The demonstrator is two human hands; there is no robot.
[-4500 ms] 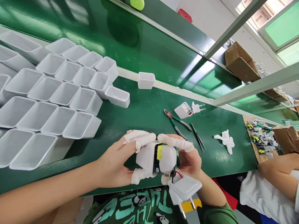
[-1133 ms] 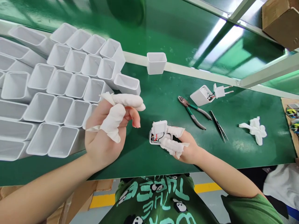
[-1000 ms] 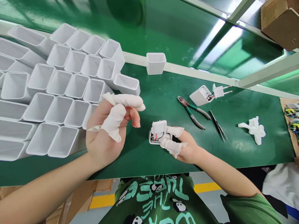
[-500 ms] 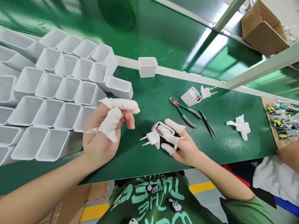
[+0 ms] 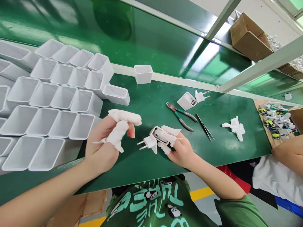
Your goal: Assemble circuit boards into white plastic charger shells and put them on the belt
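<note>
My right hand (image 5: 181, 145), with white cots on its fingertips, grips a white plug-in power adapter (image 5: 163, 134) over the green bench. One covered finger lies across the adapter's open housing, partly hiding the wires and parts inside. The adapter's two-pin plug end (image 5: 149, 142) hangs off the housing and points left. My left hand (image 5: 111, 135) hovers left of the adapter, apart from it. Its cot-covered thumb and index finger stretch out a little apart, the other fingers curl, and nothing shows between them. Behind it stand rows of white open-topped plastic housings (image 5: 88, 97).
Cutting pliers (image 5: 180, 116) and tweezers (image 5: 204, 127) lie right of centre, below a second opened adapter (image 5: 188, 101). Farther right are crumpled white finger cots (image 5: 234, 127) and a cardboard tray (image 5: 258, 116) of circuit parts, beside another person's arm (image 5: 288, 154). A single housing (image 5: 143, 74) stands at the back.
The view has shifted slightly, so bench items appear farther left. My right hand still holds the adapter, now a bit nearer my left hand. The left thumb and index finger have parted slightly.
</note>
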